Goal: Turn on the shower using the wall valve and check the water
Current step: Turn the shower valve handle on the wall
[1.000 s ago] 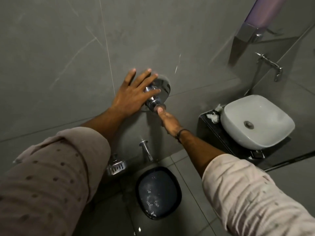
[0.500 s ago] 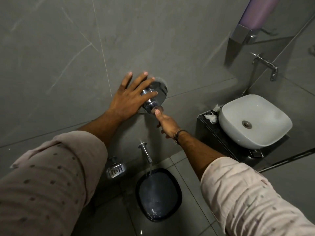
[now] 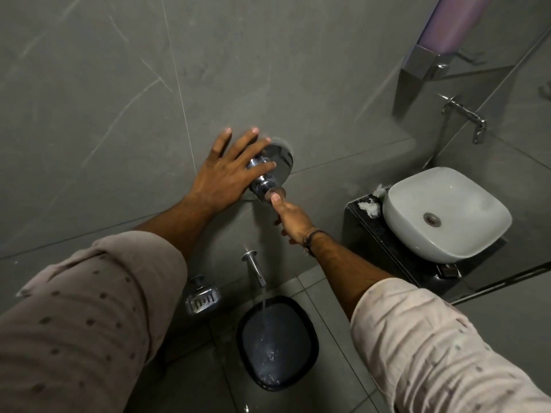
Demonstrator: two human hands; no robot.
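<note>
A chrome wall valve (image 3: 269, 174) with a round plate sits on the grey tiled wall at centre. My left hand (image 3: 229, 171) rests on it with fingers spread, the fingers lying over the valve body. My right hand (image 3: 290, 217) reaches up from below, its thumb pressed on the round end of the valve's knob. Below the valve, a chrome spout (image 3: 255, 268) pours a stream of water (image 3: 264, 302) into a dark bucket (image 3: 277, 341) on the floor.
A white basin (image 3: 447, 213) sits on a dark counter (image 3: 372, 234) at right, with crumpled tissue beside it and a wall tap (image 3: 465, 114) above. A chrome soap dish (image 3: 202, 298) hangs low on the wall. A purple dispenser (image 3: 447, 28) is at top right.
Water has started running from the spout into the bucket and has grown into a steady stream. Both hands have stayed on the valve.
</note>
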